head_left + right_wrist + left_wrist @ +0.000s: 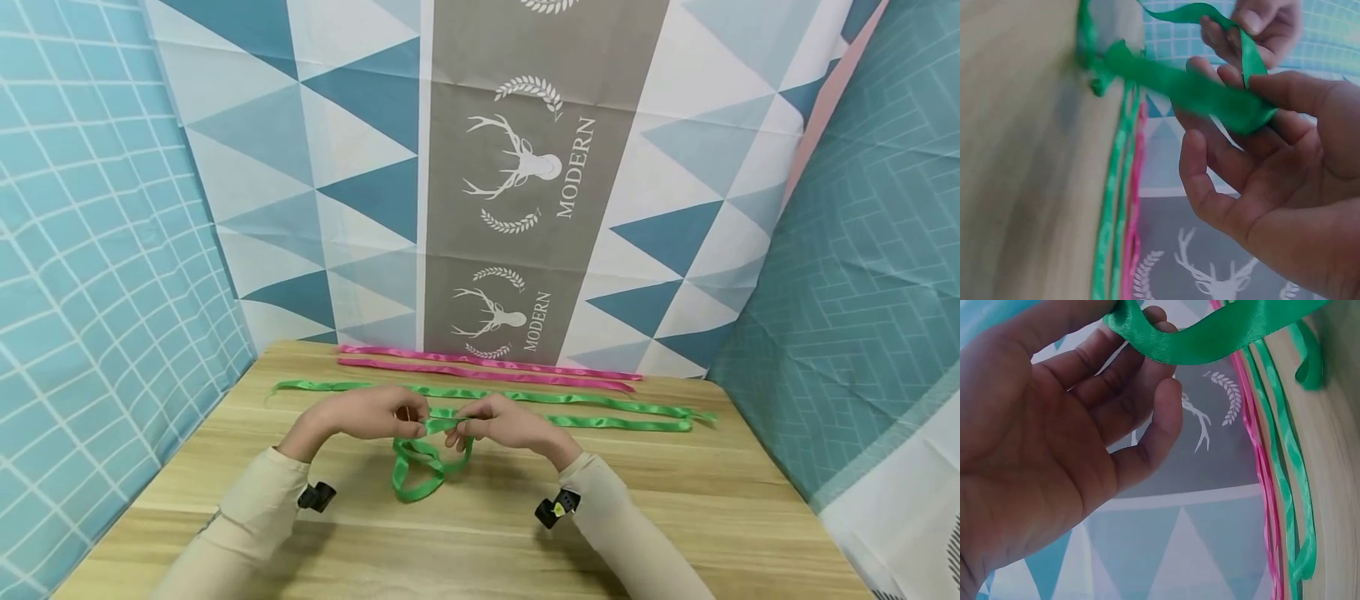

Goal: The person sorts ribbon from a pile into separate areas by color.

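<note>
A shiny green ribbon (417, 493) hangs in loops between my two hands, over the middle of the table. With thumb and fingertips my left hand (377, 412) pinches one stretch of it; in the left wrist view the ribbon (1204, 340) passes from the fingertips off to the right. My right hand (510, 423) pinches another stretch a short way to the right. In the right wrist view the ribbon (1179, 90) drapes over the fingers under the thumb, and the left hand (1266, 28) shows beyond.
Behind the hands, a green ribbon (585, 402) lies stretched across the wooden table (480, 542), with a second green length (622, 423) in front of it. Farther back lie two pink ribbon lengths (525, 364). A patterned cloth (375, 125) hangs at the table's back edge.
</note>
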The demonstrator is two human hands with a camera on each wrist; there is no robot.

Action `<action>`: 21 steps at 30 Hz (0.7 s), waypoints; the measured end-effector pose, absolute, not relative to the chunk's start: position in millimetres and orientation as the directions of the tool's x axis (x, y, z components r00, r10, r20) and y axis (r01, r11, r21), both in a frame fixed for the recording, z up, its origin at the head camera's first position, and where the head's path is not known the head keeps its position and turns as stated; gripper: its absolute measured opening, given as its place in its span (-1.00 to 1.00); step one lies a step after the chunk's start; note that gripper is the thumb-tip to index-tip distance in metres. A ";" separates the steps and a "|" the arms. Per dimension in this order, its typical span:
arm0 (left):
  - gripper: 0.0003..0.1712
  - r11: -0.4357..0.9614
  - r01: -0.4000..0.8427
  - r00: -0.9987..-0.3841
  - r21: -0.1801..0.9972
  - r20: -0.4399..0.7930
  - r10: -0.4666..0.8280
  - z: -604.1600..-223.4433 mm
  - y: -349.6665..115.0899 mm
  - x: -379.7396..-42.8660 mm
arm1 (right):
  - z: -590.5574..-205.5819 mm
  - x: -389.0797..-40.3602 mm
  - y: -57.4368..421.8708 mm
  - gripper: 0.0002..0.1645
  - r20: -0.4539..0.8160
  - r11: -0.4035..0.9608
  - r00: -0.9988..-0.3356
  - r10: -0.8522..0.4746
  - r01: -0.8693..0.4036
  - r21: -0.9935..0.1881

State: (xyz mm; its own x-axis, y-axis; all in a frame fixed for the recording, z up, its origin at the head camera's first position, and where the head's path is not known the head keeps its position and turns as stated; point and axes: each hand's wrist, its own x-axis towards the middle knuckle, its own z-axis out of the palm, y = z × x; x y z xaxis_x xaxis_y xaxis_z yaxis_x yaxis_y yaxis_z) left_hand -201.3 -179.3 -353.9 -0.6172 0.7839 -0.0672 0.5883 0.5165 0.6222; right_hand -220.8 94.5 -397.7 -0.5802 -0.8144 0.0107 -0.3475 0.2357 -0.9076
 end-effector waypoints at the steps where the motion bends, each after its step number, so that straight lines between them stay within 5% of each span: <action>1: -0.86 0.507 0.580 -0.614 0.638 -0.066 0.786 -352.6 -180.9 -201.8 | -394.5 -220.1 96.9 -0.69 0.016 0.223 -0.584 -0.811 -0.334 -0.916; 13: -0.86 0.502 0.552 -0.661 0.666 -0.018 0.750 -345.8 -202.5 -201.1 | -384.5 -219.1 108.5 -0.75 0.288 0.175 -0.838 -0.464 -0.405 -0.897; 16: -0.84 0.466 0.570 -0.654 0.677 0.030 0.756 -345.6 -200.7 -202.2 | -385.7 -216.2 108.2 -0.79 0.307 0.211 -0.845 -0.438 -0.429 -0.878; 21: -0.87 0.430 0.580 -0.644 0.692 0.067 0.762 -341.7 -192.3 -202.4 | -385.8 -209.7 98.5 -0.70 0.312 0.289 -0.757 -0.574 -0.544 -0.788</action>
State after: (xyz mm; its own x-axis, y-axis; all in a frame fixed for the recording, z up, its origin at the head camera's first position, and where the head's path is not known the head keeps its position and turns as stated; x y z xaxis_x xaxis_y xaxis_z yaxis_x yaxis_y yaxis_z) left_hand -202.4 -192.3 -341.7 -0.6443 0.7619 0.0668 0.5798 0.4296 0.6923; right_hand -209.7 98.5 -385.8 -0.7573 -0.5737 0.3119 -0.5435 0.2891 -0.7880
